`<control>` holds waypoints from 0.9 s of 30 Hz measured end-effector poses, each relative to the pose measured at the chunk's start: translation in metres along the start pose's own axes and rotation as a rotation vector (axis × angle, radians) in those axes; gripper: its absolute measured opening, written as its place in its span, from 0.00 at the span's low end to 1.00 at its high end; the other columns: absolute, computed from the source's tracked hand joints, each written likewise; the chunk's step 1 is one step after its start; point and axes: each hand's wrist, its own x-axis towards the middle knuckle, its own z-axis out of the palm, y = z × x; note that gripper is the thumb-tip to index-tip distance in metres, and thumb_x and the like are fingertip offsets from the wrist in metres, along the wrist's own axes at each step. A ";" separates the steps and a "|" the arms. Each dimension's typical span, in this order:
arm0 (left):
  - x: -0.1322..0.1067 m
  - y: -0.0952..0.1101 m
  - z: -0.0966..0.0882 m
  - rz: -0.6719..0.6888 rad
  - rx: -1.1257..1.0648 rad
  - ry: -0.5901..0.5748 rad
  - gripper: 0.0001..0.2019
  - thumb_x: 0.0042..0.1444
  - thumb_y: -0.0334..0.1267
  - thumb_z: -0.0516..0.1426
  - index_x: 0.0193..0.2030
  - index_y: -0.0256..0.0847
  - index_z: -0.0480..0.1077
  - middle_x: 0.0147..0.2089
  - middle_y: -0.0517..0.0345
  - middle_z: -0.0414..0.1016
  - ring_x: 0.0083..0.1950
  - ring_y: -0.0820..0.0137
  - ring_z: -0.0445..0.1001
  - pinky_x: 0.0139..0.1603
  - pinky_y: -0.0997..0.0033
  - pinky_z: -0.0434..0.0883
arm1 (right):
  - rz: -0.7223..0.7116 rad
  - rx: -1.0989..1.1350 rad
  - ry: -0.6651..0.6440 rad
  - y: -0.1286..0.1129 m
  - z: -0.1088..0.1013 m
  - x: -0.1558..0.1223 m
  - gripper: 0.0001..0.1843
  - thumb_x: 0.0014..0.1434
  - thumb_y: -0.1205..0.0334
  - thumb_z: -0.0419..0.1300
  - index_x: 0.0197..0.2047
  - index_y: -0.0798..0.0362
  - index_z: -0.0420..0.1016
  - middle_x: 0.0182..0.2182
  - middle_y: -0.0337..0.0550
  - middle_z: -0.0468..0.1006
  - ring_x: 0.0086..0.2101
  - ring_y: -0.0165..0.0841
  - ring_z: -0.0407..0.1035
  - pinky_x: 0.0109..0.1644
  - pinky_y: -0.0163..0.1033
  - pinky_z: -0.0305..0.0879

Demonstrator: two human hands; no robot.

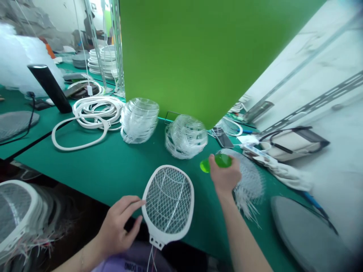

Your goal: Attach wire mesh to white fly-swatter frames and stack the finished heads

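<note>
A mosquito racket head, a white frame with metal mesh, lies at the table's front edge with thin wires trailing from its neck. At its left rim is my left hand, fingers stretched out, fingertips touching the frame and thumb apart. My right hand is closed around a bright green translucent object, held above the table to the right of the racket head. Its kind is unclear because the fingers cover part of it. Just beyond that hand lies a stack of mesh sheets with white wires.
Two stacks of clear plastic rings stand before a green panel. White frames are piled left. Racket heads are stacked lower left. A phone, a bag and grey mesh are at right.
</note>
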 end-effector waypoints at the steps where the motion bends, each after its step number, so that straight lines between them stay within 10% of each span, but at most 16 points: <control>1: -0.002 -0.003 -0.002 -0.070 -0.002 0.020 0.12 0.64 0.30 0.53 0.51 0.40 0.73 0.48 0.48 0.76 0.52 0.63 0.75 0.53 0.66 0.72 | 0.011 -0.032 -0.038 0.010 0.009 0.010 0.32 0.53 0.39 0.59 0.50 0.58 0.72 0.36 0.56 0.78 0.37 0.49 0.73 0.40 0.48 0.65; 7: 0.014 -0.011 -0.010 -0.367 0.032 -0.018 0.13 0.64 0.45 0.54 0.46 0.42 0.77 0.46 0.49 0.76 0.48 0.58 0.75 0.45 0.62 0.72 | -0.055 -0.037 -0.183 0.021 0.009 0.013 0.46 0.50 0.30 0.60 0.60 0.56 0.65 0.49 0.58 0.74 0.42 0.49 0.72 0.42 0.46 0.64; 12: -0.001 0.006 -0.014 -0.742 -0.257 -0.309 0.26 0.64 0.59 0.52 0.28 0.39 0.74 0.24 0.57 0.72 0.25 0.68 0.70 0.28 0.71 0.65 | -0.024 0.098 -0.418 0.031 -0.050 -0.064 0.35 0.62 0.30 0.48 0.49 0.53 0.73 0.43 0.52 0.77 0.38 0.43 0.72 0.39 0.45 0.65; 15: -0.018 0.019 0.004 -0.934 -0.514 -0.522 0.30 0.59 0.65 0.53 0.28 0.37 0.76 0.23 0.54 0.75 0.25 0.67 0.73 0.27 0.72 0.66 | -0.208 0.099 -0.562 0.044 -0.060 -0.123 0.34 0.65 0.33 0.46 0.54 0.52 0.75 0.53 0.56 0.75 0.51 0.48 0.70 0.51 0.51 0.66; 20: -0.022 0.037 0.039 -1.149 -0.937 -0.384 0.34 0.45 0.70 0.62 0.38 0.36 0.78 0.35 0.48 0.82 0.34 0.62 0.80 0.39 0.66 0.74 | -0.327 0.069 -0.531 0.055 -0.055 -0.166 0.35 0.70 0.40 0.40 0.65 0.53 0.68 0.66 0.52 0.66 0.67 0.50 0.52 0.68 0.64 0.45; 23: -0.021 0.048 0.034 -1.103 -0.952 -0.290 0.30 0.48 0.66 0.63 0.37 0.35 0.78 0.33 0.48 0.82 0.33 0.61 0.80 0.37 0.66 0.75 | -0.231 0.190 -0.548 0.055 -0.068 -0.163 0.30 0.66 0.38 0.50 0.57 0.49 0.76 0.64 0.51 0.68 0.66 0.52 0.53 0.67 0.64 0.50; 27: -0.023 0.059 0.002 -0.702 -0.648 -0.294 0.17 0.62 0.51 0.59 0.36 0.38 0.80 0.32 0.51 0.81 0.33 0.64 0.79 0.34 0.72 0.73 | -0.060 0.421 -0.441 0.051 -0.089 -0.148 0.30 0.63 0.39 0.57 0.62 0.46 0.70 0.65 0.52 0.65 0.64 0.52 0.58 0.61 0.59 0.61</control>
